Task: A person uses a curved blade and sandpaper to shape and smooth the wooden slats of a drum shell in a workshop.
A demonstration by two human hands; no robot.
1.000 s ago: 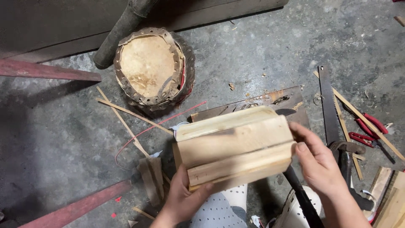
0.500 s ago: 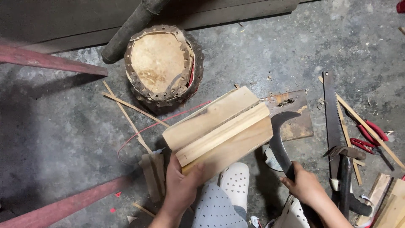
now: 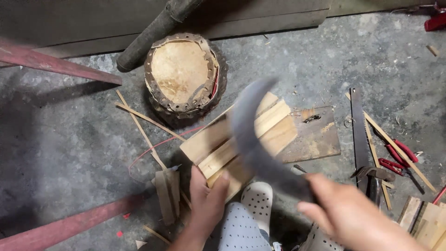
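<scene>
The left hand (image 3: 206, 204) grips the wooden block (image 3: 239, 142) at its near end; the right hand (image 3: 346, 216) clutches a blurred, probably curved blade (image 3: 253, 132). A stray swing could catch those fingers.

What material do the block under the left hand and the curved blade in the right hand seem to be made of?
The block: pale raw wood, seemingly unfinished; grain lines and cut faces show. The curved blade: probably dull grey metal, though motion blur hides its surface. The left hand holds the block; the right hand holds the blade.

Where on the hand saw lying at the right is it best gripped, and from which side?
Probably the hand saw by its handle end, nearest the person. Come from above at that near end: the saw lies flat, its blade pointing away.
</scene>
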